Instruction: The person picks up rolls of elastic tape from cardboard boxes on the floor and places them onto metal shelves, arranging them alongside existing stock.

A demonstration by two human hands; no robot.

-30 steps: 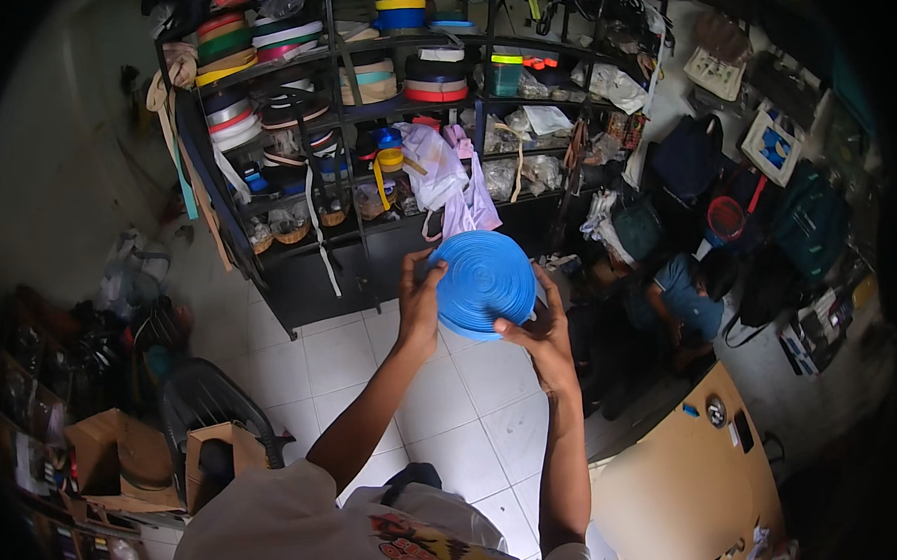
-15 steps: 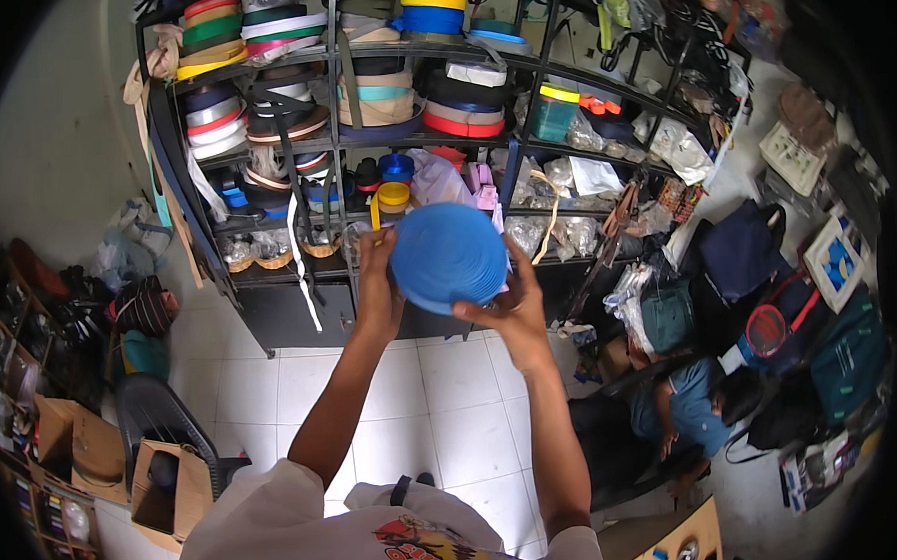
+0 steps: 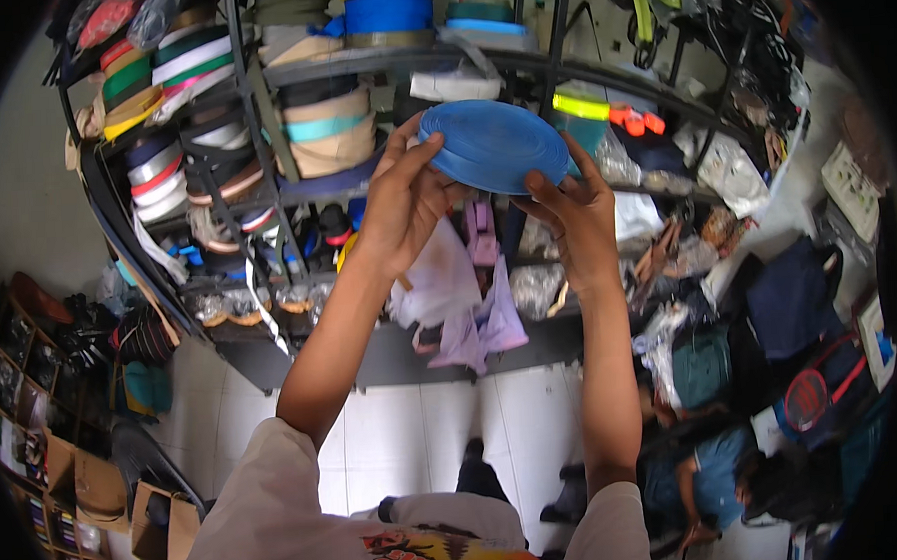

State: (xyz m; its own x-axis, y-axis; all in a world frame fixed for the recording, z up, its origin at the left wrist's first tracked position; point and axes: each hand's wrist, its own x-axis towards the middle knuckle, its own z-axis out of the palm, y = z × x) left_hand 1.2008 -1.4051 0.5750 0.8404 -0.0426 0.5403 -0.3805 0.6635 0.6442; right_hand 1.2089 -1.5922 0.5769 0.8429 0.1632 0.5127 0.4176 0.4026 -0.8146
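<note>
A flat coiled roll of blue webbing (image 3: 498,150) is raised in front of the middle shelves, tilted so its spiral face shows. My left hand (image 3: 405,197) grips its left edge, thumb against the rim. On the opposite side, my right hand (image 3: 578,224) holds the lower right edge with its thumb near the rim. Parts of the fingers are hidden by the roll and by the hands. Just behind it are a white roll (image 3: 452,86) and a stack of beige and turquoise rolls (image 3: 327,130). A yellow-lidded tub (image 3: 581,114) stands on the shelf beyond my right hand.
The black shelf rack (image 3: 409,57) spans the view, packed with webbing rolls and plastic bags. A lilac bag (image 3: 437,281) hangs from a lower shelf. At lower right sits another person (image 3: 719,476). Cardboard boxes (image 3: 169,527) and a dark chair (image 3: 141,456) are at lower left.
Both hands have carried the blue roll up and to the right, nearer the shelves, and its face is now tilted flatter. The view has moved closer to the rack.
</note>
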